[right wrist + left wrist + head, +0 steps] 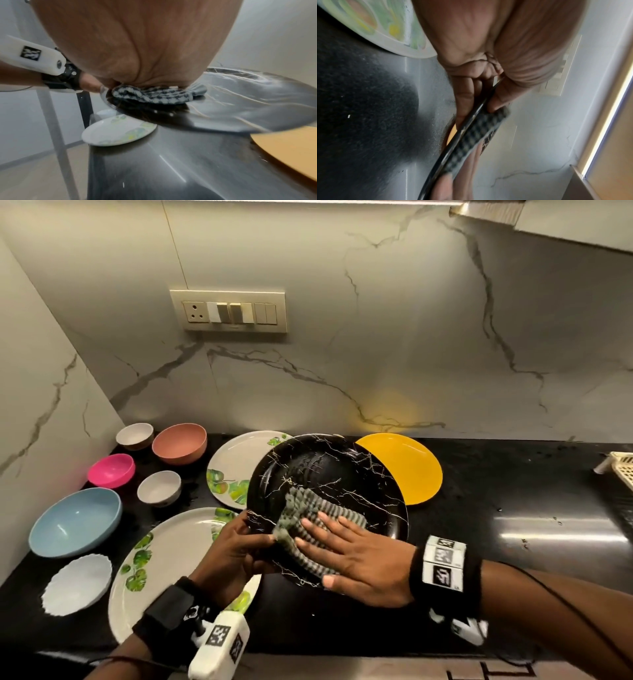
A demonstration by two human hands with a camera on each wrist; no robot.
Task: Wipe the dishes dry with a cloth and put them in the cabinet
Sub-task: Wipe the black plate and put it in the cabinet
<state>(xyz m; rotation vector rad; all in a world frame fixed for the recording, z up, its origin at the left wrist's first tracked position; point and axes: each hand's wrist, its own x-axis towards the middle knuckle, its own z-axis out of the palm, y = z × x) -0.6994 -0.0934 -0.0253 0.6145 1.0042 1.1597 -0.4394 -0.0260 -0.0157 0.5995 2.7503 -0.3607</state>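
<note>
The left hand (479, 47) gripped the black plate (442, 159) by its rim, thumb on top touching the checked cloth (481, 134), fingers (464, 97) underneath. A leaf plate (388, 36) lay on the dark table (359, 108), below a marbled wall (539, 148).

The plate (325, 470) looks glossy, the cloth (303, 505) ribbed, the counter (513, 508) polished stone.
</note>
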